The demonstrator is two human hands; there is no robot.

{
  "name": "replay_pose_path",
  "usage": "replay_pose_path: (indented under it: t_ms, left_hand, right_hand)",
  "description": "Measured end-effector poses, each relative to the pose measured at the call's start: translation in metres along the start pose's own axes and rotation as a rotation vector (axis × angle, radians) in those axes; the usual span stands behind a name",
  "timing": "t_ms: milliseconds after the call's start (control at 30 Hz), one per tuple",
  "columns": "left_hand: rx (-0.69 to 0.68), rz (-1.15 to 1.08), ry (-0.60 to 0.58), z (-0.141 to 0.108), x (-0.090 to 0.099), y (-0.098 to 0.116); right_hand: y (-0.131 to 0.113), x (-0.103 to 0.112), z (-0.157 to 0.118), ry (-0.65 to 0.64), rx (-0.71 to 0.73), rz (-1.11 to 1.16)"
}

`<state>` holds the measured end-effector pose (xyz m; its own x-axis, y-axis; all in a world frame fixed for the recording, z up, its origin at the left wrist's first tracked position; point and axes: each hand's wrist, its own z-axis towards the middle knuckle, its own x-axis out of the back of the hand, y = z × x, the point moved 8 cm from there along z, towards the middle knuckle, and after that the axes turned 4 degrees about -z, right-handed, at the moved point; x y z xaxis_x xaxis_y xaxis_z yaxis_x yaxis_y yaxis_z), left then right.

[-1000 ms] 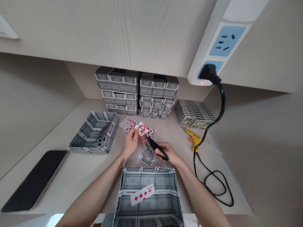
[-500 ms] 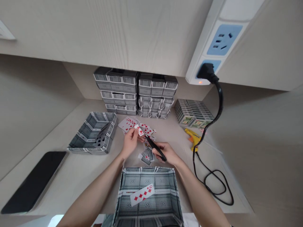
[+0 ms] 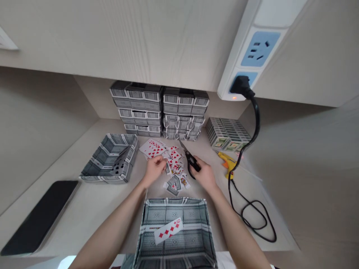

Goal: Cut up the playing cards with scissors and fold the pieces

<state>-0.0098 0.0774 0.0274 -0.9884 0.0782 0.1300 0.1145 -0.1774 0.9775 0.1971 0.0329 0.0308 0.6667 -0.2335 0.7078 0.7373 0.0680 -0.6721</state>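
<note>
My right hand (image 3: 205, 175) has its fingers on the handles of black scissors (image 3: 192, 161), whose blades point away to the upper left, beside the cut cards. Over the left side of the card pile, my left hand (image 3: 155, 170) is closed with fingers curled; whatever it pinches, if anything, is hidden. Red-suited playing cards (image 3: 153, 148) lie fanned just beyond it. Cut card pieces (image 3: 175, 183), some face down with grey backs, are scattered between my hands. Close to me stands an open box made of cards (image 3: 174, 209), with a cut diamond card strip (image 3: 168, 231) inside.
Another card-made tray (image 3: 102, 160) holding some cards stands left, behind a black phone-like slab (image 3: 39, 216). Stacked card boxes (image 3: 140, 112) line the back, with card packs (image 3: 228, 132) to their right. A yellow glue gun (image 3: 228, 162) and its black cord (image 3: 258, 116) occupy the right side.
The scissors have moved right and away from my left hand, now beside the card pieces. The heart card piece that showed in my left fingers is out of sight.
</note>
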Motion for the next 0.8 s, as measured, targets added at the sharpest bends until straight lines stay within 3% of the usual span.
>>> replay_pose_path:
  t_ms: [200,433,567,800]
  left_hand:
    - [-0.187,0.304,0.022,-0.003,-0.005,0.008]
    - [-0.477,0.62,-0.268,-0.017,-0.039,0.022]
    - [-0.487,0.749,-0.348,-0.022,-0.047,0.016]
    - [-0.448,0.76,-0.344,-0.02,-0.045,0.01]
  right_hand:
    - [-0.005,0.003,-0.003,0.045,0.058,-0.23]
    - [-0.008,-0.007,-0.003,-0.004,0.105,-0.343]
    - [-0.009,-0.008,-0.003,-0.006,0.103,-0.381]
    - [-0.008,-0.008,-0.003,0.015,0.098,-0.42]
